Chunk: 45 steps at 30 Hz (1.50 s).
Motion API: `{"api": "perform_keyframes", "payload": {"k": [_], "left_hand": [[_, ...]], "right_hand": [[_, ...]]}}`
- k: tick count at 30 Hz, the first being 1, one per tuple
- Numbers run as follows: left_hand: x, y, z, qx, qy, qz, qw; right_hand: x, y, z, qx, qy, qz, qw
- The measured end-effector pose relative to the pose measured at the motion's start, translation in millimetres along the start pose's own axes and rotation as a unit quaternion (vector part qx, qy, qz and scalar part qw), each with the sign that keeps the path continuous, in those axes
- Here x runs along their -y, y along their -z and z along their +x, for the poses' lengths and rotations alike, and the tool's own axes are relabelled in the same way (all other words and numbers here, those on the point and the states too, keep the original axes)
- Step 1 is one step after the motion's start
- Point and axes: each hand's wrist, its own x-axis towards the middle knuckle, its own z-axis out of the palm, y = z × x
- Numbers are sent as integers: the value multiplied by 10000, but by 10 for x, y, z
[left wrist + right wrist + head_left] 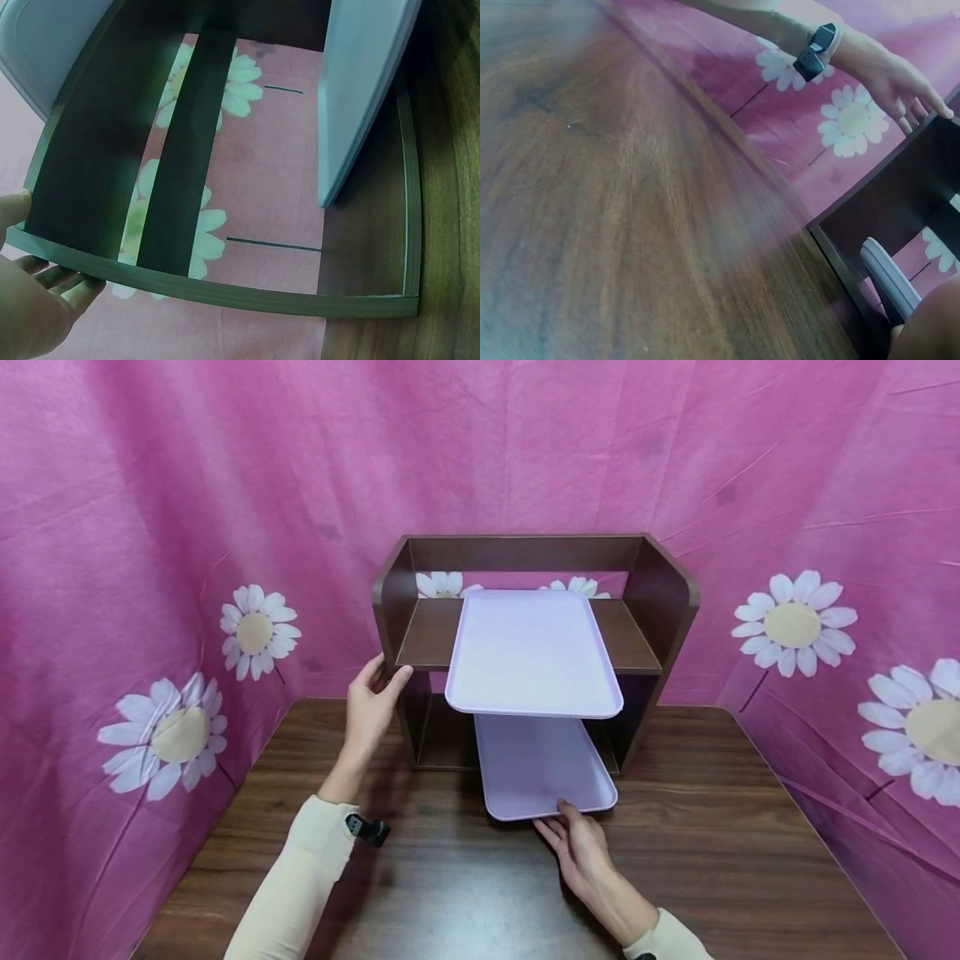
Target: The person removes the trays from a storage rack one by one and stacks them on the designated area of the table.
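A dark brown two-tier desk shelf (663,602) stands on the table. One pale lilac tray (534,652) lies on its upper board, its front part jutting past the board's edge. Below, a second lilac tray (543,768) sticks out of the lower compartment, its rear hidden. My right hand (588,856) pinches this lower tray's front edge, thumb on top and fingers underneath. My left hand (367,710) holds the shelf's left side panel, level with the upper board. The left wrist view shows the thumb (13,208) at the front edge and the fingers along the panel's outside.
The wood-grain table (690,860) reaches out on both sides and in front of the shelf. A pink curtain (525,460) with large white daisies hangs behind and along the sides. A small black device (367,831) is strapped on the left wrist.
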Motion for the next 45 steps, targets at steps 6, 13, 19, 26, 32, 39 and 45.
{"api": "perform_keyframes", "payload": {"k": [6, 13, 19, 26, 32, 39, 45], "left_hand": [[9, 5, 1, 9, 27, -31, 10000], [11, 12, 13, -16, 13, -32, 10000], [7, 11, 15, 15, 10, -44, 10000], [-1, 10, 8, 3, 37, -52, 10000], [7, 16, 20, -13, 32, -4, 10000], [15, 24, 14, -25, 18, 4, 10000], [20, 25, 19, 18, 52, 2, 10000]], "right_hand": [[43, 22, 15, -328, 221, 40, 9992], [73, 66, 0, -350, 314, 185, 9987], [95, 67, -21, -299, 365, 209, 9987], [136, 89, -39, -383, 595, 410, 9966], [205, 107, -33, -404, 645, 600, 9953], [300, 143, -42, -414, 728, 746, 9937], [356, 192, -47, -314, 769, 697, 9941]]}}
